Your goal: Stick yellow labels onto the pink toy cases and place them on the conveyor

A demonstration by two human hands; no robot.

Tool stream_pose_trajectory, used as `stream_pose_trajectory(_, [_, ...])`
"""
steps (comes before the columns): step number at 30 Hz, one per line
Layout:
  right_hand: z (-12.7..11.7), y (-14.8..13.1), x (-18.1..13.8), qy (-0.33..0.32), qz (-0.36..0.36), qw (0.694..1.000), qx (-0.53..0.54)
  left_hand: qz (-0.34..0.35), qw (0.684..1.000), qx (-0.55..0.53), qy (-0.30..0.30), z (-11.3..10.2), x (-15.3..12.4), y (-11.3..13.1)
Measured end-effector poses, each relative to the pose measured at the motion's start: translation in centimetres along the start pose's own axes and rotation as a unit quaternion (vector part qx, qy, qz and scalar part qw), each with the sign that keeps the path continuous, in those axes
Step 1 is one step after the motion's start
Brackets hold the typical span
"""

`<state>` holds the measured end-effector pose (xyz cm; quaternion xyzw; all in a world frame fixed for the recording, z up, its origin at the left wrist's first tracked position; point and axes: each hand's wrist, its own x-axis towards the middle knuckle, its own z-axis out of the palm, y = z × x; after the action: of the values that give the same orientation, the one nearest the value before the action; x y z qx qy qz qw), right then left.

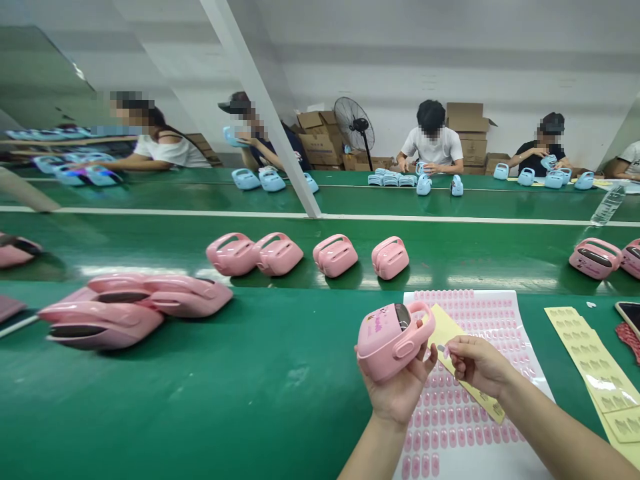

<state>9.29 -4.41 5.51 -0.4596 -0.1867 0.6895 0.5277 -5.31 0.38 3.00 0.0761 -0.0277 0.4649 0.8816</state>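
My left hand (397, 395) is closed around a pink handled device (381, 348) with a dark window and printed decoration on one face. It is held tilted above the green table. Close to the handle, my right hand (477, 363) pinches a small pink oval sticker (447, 351) between thumb and fingertip. The sticker is apart from the device. Under both hands lies a white sheet (480, 461) bearing rows of pink oval stickers. A yellow label sheet (453, 325) rests across it, partly covered by my right hand.
Pink devices (335, 257) stand in a row on the green belt (480, 257); others (187, 297) are grouped at left. Yellow label sheets (583, 350) and a phone (631, 317) lie at right. Across the belt, several people handle blue devices (424, 185). A clear bottle (609, 205) leans there.
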Motion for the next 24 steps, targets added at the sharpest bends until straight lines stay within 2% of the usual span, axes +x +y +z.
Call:
stream_pose_trajectory(6, [-0.1,0.0,0.1,0.001,-0.011,1.0,-0.022,-0.031,0.999,0.016,0.038,-0.2,-0.1,-0.2])
stream_pose_trajectory(10, [0.1,-0.2,-0.1,0.008,-0.04,0.997,-0.059,-0.049,0.998,0.027,0.04,-0.9,0.0,-0.2])
stream_pose_trajectory(14, [0.2,-0.5,-0.3,0.023,-0.074,0.992,-0.095,-0.064,0.997,0.036,0.009,-1.3,0.1,-0.5])
stream_pose_trajectory(24, [0.7,-0.9,-0.7,0.049,-0.123,0.98,-0.147,-0.049,0.993,0.024,-0.102,-1.2,0.1,-0.6])
